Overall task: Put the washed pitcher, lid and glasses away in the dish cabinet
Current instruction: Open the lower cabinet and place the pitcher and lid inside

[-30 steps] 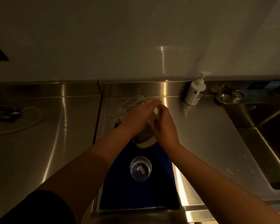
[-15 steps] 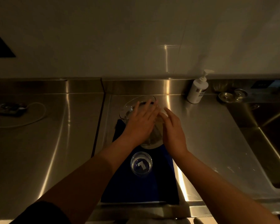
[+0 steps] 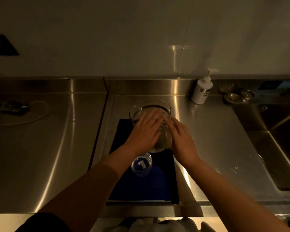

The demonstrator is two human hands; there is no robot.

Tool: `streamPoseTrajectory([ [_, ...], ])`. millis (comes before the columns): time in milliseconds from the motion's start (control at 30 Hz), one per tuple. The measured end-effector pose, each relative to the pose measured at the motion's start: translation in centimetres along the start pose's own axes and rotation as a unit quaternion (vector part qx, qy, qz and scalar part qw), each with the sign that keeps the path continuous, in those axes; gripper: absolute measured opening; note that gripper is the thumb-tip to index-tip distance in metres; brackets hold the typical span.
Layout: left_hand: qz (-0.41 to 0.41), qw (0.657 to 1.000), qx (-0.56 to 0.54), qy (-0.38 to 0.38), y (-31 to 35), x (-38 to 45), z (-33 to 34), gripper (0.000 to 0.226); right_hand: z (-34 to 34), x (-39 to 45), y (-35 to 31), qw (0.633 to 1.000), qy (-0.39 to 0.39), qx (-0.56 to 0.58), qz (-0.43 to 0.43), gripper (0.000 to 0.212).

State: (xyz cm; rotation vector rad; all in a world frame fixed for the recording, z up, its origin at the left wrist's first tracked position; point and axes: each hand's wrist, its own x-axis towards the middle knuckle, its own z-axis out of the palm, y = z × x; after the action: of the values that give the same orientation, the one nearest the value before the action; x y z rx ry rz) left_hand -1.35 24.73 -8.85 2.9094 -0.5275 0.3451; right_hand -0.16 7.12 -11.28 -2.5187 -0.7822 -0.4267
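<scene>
Glass was what the pitcher (image 3: 150,108) was made of, round and clear, and it stood upright at the far end of a dark blue mat (image 3: 159,180) on the shiny steel counter (image 3: 45,148). Nothing could be seen inside it. The left hand (image 3: 145,133) lay flat against its side with straight fingers spread. The right hand (image 3: 182,139) touched the other side, fingers straight too. Neither hand curled around it. A small clear drinking glass (image 3: 141,164) stood on the mat just nearer the person, partly under the left wrist. A white pump bottle (image 3: 201,90) stood by the back wall. Two little round metal sink plugs (image 3: 238,96) lay near a steel sink (image 3: 285,148).
</scene>
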Motion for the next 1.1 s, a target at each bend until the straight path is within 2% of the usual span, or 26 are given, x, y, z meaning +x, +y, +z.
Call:
streamPoseTrajectory([
  [167, -0.006, 1.0, 0.009, -0.026, 1.6, -1.6, 0.9, 0.062, 0.2, -2.1, 0.8, 0.999, -0.031, 0.034, 0.023, 0.097],
  [267, -0.022, 0.999, 0.015, -0.03, 2.3, -2.1, 1.3, 0.062, 0.1, -2.9, 1.2, 0.999, -0.042, 0.011, 0.012, 0.099],
  [467, -0.075, 0.997, -0.027, -0.016, 2.6, -3.2, 1.5, 0.071, -0.1, -3.0, 1.3, 0.999, -0.029, 0.043, 0.009, 0.08],
  [567, -0.17, 0.983, -0.07, 0.016, 3.2, -5.3, 2.1, 0.089, 0.0, -2.4, 1.4, 0.999, -0.026, 0.037, -0.014, 0.069],
  [633, -0.303, 0.941, -0.147, 0.022, 3.9, -6.9, 3.0, 0.107, 0.0, -1.6, 1.3, 0.998, -0.041, 0.033, -0.019, 0.065],
  [700, -0.396, 0.898, -0.192, -0.017, 4.2, -8.3, 4.1, 0.12, -0.1, -0.9, 1.2, 0.998, -0.049, 0.038, -0.019, 0.06],
  [733, -0.413, 0.89, -0.187, -0.05, 4.4, -8.9, 4.6, 0.123, -0.1, -0.5, 1.1, 0.998, -0.05, 0.042, -0.018, 0.057],
  [833, -0.404, 0.895, -0.156, -0.107, 4.4, -9.5, 5.3, 0.119, 0.1, 0.0, 0.8, 0.997, -0.045, 0.057, 0.008, 0.046],
  [1100, -0.329, 0.933, -0.09, -0.118, 4.6, -9.6, 5.1, 0.09, 0.4, 0.2, 0.5, 0.995, -0.03, 0.085, 0.031, 0.034],
])
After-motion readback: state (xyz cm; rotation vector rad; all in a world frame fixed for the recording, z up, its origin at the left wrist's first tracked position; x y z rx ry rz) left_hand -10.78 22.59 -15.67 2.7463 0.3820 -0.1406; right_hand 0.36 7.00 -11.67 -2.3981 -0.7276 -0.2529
